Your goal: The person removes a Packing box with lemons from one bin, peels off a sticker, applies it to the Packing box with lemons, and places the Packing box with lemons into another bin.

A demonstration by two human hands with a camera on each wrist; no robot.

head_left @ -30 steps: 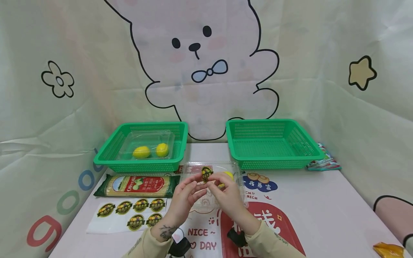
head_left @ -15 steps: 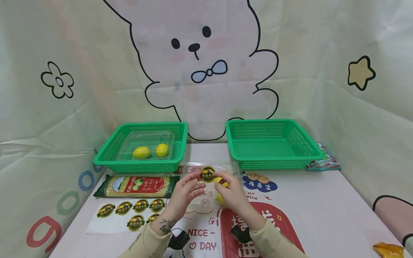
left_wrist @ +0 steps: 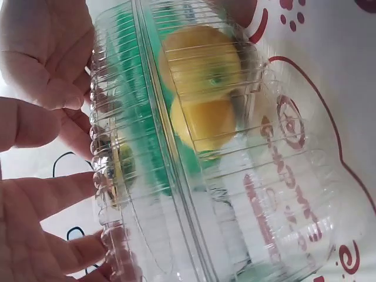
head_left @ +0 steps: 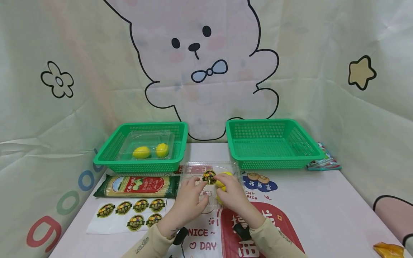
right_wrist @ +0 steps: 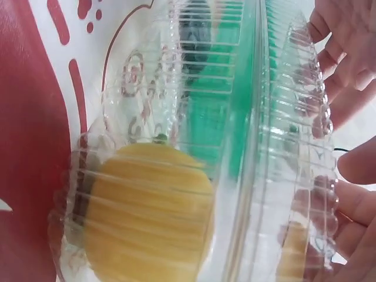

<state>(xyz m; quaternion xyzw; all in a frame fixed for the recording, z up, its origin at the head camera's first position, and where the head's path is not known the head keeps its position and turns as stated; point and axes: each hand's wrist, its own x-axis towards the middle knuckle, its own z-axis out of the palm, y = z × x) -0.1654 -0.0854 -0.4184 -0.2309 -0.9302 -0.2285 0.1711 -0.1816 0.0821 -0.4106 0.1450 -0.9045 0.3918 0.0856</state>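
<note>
A clear plastic clamshell box [head_left: 196,170] sits at the table's middle, its lid down, with yellow lemons [left_wrist: 200,59] inside toward the right. On top of the lid lies a round black-and-gold sticker [head_left: 209,177]. My right hand [head_left: 235,193] has its fingertips on the lid at the sticker's right edge. My left hand [head_left: 187,200] touches the lid with spread fingers on the sticker's left side. The left wrist view shows fingers along the lid's ribbed top. One lemon [right_wrist: 150,214] looks large through the wall in the right wrist view.
A green basket [head_left: 142,166] at back left holds another clear box with two lemons. Another green basket [head_left: 277,163] stands at back right, a snack bag [head_left: 324,161] beside it. Left are a pasta pack [head_left: 138,186] and a sticker sheet [head_left: 113,224]. An orange wrapper [head_left: 388,249] lies front right.
The sticker, earlier held up between both hands, has come down flat onto the box lid. My left hand has shifted its fingers onto the lid; the right has lowered slightly.
</note>
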